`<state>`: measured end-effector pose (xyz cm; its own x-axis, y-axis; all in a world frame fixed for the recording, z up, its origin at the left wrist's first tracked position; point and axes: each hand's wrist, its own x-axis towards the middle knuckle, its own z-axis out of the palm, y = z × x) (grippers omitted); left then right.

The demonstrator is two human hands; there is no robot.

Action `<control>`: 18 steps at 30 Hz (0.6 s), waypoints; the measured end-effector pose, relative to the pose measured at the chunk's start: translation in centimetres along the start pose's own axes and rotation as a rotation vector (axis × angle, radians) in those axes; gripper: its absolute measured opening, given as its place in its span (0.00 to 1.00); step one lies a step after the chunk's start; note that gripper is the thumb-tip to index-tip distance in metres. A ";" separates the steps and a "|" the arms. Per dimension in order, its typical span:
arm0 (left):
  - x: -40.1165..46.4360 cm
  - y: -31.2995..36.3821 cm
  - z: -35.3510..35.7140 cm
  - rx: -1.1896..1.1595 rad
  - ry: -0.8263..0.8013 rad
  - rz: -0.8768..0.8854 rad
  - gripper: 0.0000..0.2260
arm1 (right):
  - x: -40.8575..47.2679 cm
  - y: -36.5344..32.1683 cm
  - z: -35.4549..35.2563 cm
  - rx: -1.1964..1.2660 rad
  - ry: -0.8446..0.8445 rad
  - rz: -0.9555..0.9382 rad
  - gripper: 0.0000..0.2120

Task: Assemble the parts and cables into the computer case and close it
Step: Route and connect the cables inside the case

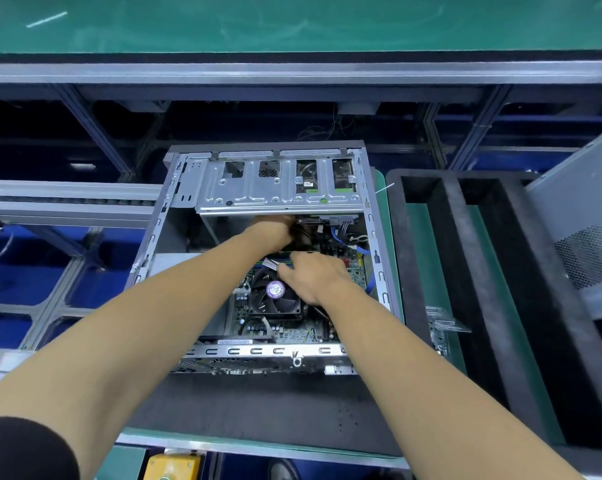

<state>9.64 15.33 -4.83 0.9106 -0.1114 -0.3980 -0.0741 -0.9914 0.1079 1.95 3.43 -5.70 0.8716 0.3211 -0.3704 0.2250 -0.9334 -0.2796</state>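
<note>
An open computer case [154, 233] lies on its side in front of me, its motherboard [292, 332] and black CPU fan [273, 294] facing up. My left hand [272, 230] reaches deep under the silver drive cage [275, 188]; its fingers are hidden among dark cables there. My right hand [315, 275] hovers over the fan and pinches a small pale connector [270, 263] above the memory slots. A blue cable [358, 251] and a grey cable bundle [344, 226] run along the case's right side.
A black foam tray [448, 271] with long slots stands to the right of the case. The grey side panel [583, 237] leans at the far right. A small metal bracket [443, 323] lies in the tray. Conveyor rails cross the left side.
</note>
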 end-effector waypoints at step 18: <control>-2.6 -1.0 -0.8 -0.223 -0.111 0.056 0.21 | 0.0 0.0 -0.2 -0.014 -0.005 -0.030 0.27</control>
<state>7.65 16.71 -3.13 0.8564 -0.1850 -0.4820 -0.0207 -0.9451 0.3260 2.02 3.41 -5.46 0.8620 0.3500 -0.3668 0.2571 -0.9253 -0.2786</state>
